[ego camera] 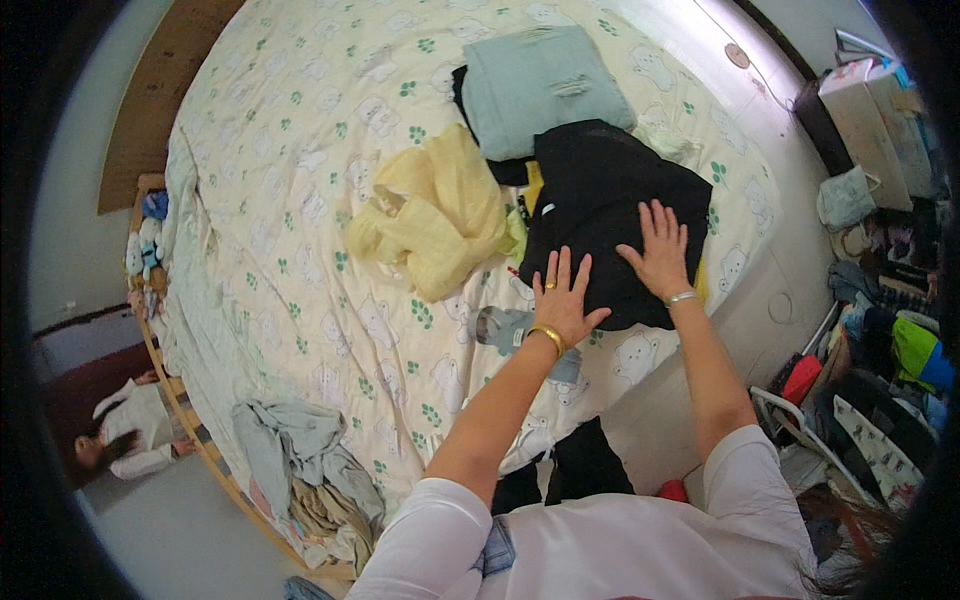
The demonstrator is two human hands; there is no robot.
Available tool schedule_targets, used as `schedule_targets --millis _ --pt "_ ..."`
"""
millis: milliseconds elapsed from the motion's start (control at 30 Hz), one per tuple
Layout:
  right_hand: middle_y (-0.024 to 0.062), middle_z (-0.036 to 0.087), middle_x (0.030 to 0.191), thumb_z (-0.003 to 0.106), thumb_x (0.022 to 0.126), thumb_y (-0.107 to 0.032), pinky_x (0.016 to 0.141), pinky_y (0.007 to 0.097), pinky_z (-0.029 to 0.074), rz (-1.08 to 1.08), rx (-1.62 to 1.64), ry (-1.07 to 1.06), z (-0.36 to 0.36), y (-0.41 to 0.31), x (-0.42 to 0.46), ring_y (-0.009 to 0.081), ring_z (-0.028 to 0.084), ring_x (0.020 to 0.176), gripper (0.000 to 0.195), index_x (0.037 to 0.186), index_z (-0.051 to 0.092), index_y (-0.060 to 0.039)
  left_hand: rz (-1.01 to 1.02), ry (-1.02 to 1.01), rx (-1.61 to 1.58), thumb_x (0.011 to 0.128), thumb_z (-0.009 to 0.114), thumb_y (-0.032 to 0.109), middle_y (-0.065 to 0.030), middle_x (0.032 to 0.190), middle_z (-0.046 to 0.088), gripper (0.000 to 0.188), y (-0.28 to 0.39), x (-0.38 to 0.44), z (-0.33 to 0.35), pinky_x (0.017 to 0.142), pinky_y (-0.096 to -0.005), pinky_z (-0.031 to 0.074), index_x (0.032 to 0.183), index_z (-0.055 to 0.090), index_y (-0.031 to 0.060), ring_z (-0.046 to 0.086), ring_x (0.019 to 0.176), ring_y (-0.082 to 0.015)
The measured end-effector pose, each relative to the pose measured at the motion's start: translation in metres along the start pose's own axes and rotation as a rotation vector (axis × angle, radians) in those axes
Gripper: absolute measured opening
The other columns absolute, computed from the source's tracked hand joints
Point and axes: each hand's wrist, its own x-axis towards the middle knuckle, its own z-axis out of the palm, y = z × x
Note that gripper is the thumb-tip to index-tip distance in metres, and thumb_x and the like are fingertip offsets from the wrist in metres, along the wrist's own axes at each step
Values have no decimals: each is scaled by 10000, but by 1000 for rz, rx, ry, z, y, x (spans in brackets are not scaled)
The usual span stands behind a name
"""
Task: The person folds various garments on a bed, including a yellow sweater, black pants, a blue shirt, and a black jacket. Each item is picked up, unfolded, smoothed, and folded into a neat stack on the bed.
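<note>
A black folded garment lies spread on the bed, with a yellow edge showing beneath it. My left hand rests flat on its near left corner, fingers apart. On its right part lies my right hand, palm down and fingers spread. Left of the black cloth is a crumpled pale yellow garment. Beyond it sits a folded light blue-green garment, with black cloth partly hidden beneath. A small grey-blue cloth item lies partly behind my left forearm.
The bedspread carries bears and green clovers. Grey and brown clothes lie heaped at the lower left by the wooden bed frame. Another person is beyond it. Bags and clothes crowd the right side, near a white metal rail.
</note>
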Motion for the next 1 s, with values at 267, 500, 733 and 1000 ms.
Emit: schedule_targets --millis 267,500,733,1000 --pt "181 464 1245 603 802 -115 956 396 368 -288 569 74 -46 -85 -93 336 444 1153 415 1183 488 -2 -200 135 -238 733 656 231 -248 1319 343 722 -122 -201 40 988 -429 324 1335 303 44 368 1186 -413" --pt "187 339 1352 650 770 -201 990 375 342 -143 216 -329 80 -190 -96 349 329 1245 658 1339 332 -108 -864 -7 -546 766 631 281 -237 1217 474 659 -190 -423 94 905 -384 420 1300 353 11 512 1073 -334" --pt "183 472 1164 555 801 -133 877 425 424 43 -33 -471 168 -197 -170 343 485 1067 601 1353 317 -153 -1054 102 -951 781 646 247 -199 1073 580 599 -208 -576 130 778 -332 484 1285 404 31 598 909 -254" --pt "165 554 1126 591 739 -90 856 390 436 -66 287 -578 182 -284 -327 332 541 999 479 1211 512 -102 -1174 146 -1040 789 636 219 -130 927 619 514 -256 -700 161 727 -298 481 1227 465 10 595 793 -199"
